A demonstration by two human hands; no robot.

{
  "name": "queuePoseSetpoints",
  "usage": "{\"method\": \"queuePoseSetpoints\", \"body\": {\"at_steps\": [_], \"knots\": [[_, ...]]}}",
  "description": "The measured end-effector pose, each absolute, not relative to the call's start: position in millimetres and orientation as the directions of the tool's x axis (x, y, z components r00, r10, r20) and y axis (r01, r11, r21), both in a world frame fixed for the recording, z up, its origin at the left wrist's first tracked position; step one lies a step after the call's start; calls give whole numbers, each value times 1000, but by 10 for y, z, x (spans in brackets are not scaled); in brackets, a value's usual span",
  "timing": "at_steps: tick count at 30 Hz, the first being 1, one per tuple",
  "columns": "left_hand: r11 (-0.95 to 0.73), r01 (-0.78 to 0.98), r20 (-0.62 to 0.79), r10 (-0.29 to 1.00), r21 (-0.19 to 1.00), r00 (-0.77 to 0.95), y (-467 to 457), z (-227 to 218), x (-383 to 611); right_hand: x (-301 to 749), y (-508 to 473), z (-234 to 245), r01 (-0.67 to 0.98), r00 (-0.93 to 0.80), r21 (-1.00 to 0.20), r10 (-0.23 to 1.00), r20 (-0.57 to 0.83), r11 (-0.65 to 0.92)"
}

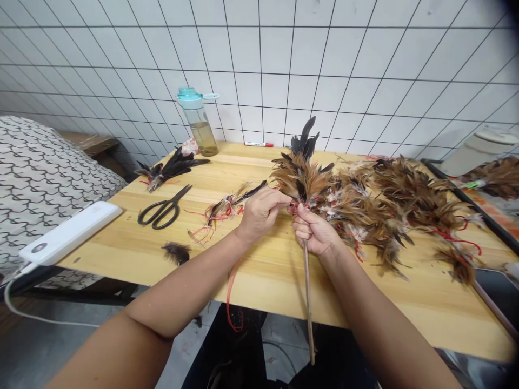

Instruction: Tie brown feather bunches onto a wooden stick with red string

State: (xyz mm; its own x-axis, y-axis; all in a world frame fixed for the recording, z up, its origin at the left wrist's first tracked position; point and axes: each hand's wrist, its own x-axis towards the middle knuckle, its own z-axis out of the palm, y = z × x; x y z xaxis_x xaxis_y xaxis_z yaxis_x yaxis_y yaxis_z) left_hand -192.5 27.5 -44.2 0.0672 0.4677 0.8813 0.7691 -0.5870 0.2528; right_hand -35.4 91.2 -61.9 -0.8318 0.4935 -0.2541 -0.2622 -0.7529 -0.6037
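My right hand (pixel 315 229) is wrapped round the thin wooden stick (pixel 308 302) of a feather duster, just below its feathers. Brown feathers (pixel 302 175) fan out from the stick's upper end, with black ones (pixel 305 141) standing up at the tip. At the base of the feathers, the fingers of my left hand (pixel 261 212) pinch red string against the binding; the exact grip is partly hidden. A loose red string (pixel 231 292) emerges from under my left forearm and hangs over the table's front edge. Close to my left hand lies a small feather bunch (pixel 227 205) with red strings.
Black scissors (pixel 160 209) and a dark feather bunch (pixel 172 166) lie to the left. Behind stand a water bottle (pixel 198 121) and a red marker (pixel 258 144). Many brown feather bunches (pixel 413 189) cover the right side, near a phone (pixel 498 297). A white power strip (pixel 71 232) sits at far left.
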Motion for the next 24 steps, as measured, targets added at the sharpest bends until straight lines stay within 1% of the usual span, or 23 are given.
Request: {"method": "queuePoseSetpoints", "body": {"at_steps": [5, 14, 17, 24], "knots": [[-592, 773, 888, 453, 228, 85, 270, -431, -1932, -370, 899, -607, -246, -834, -586, 477, -278, -772], [-583, 789, 837, 518, 194, 177, 283, -455, -1952, -376, 878, -581, -289, -822, -534, 491, -286, -794], [-590, 785, 831, 523, 191, 191, 286, -456, -1949, -369, 892, -573, -295, -812, -539, 504, -294, -789], [-605, 759, 813, 553, 241, 182, 293, -467, -1959, -368, 896, -559, -241, -798, -585, 501, -334, -774]]}}
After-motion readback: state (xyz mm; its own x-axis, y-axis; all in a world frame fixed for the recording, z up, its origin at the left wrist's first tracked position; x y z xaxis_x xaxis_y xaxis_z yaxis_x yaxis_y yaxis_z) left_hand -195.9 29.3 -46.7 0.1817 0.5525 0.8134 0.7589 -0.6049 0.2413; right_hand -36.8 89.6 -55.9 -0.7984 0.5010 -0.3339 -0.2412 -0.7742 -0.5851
